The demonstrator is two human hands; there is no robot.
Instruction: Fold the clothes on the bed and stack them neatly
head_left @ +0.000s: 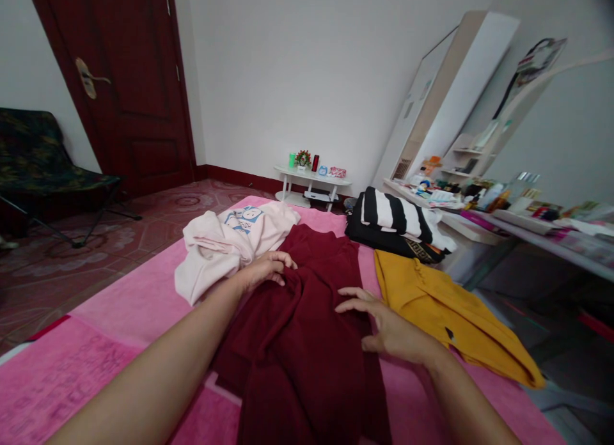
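Note:
A maroon sweater (316, 323) lies spread on the pink bed cover, its collar toward the far side and its near end running out of view. My left hand (266, 270) is at its left upper part, with bent fingers closed on a fold of the cloth. On the right side, my right hand (369, 317) rests against the sweater with fingers spread and thumb apart. Left of the sweater, a crumpled pale pink top (215, 247) with a blue print lies close to my left hand. A mustard yellow garment (441, 298) lies folded to the right.
A black-and-white striped garment (396, 215) sits on a dark folded one at the bed's far right. Beyond the pink bed cover (110, 317) stands a low white table (314, 175). A cluttered dresser (480, 208) is on the right; a camouflage chair (43, 151) stands left.

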